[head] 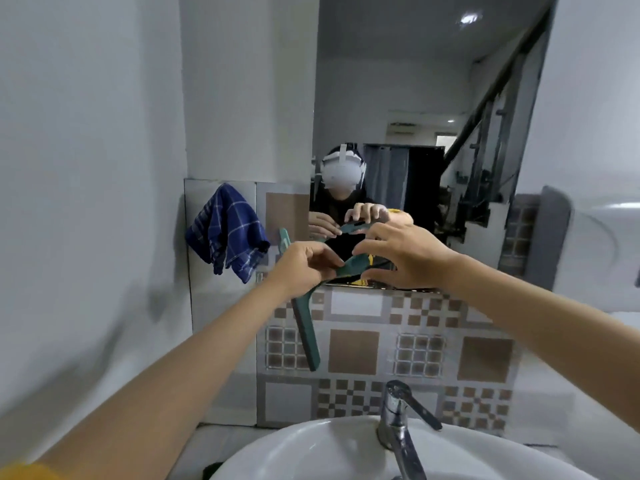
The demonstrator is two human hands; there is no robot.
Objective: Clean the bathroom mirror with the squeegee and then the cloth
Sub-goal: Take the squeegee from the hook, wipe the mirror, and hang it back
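Note:
A teal squeegee (306,327) is held up in front of the mirror's (408,91) lower edge, its blade running from upper left down toward the basin. My left hand (304,265) pinches its handle near the blade. My right hand (401,258) is at the handle's other end, fingers spread and curved around it; I cannot tell whether it grips. A blue checked cloth (227,233) hangs on the tiled wall left of the mirror, apart from both hands. The mirror reflects both hands on the handle.
A white basin (304,448) lies below with a chrome tap (398,420) at its back. Patterned tiles (398,348) cover the wall under the mirror. A plain white wall closes in on the left.

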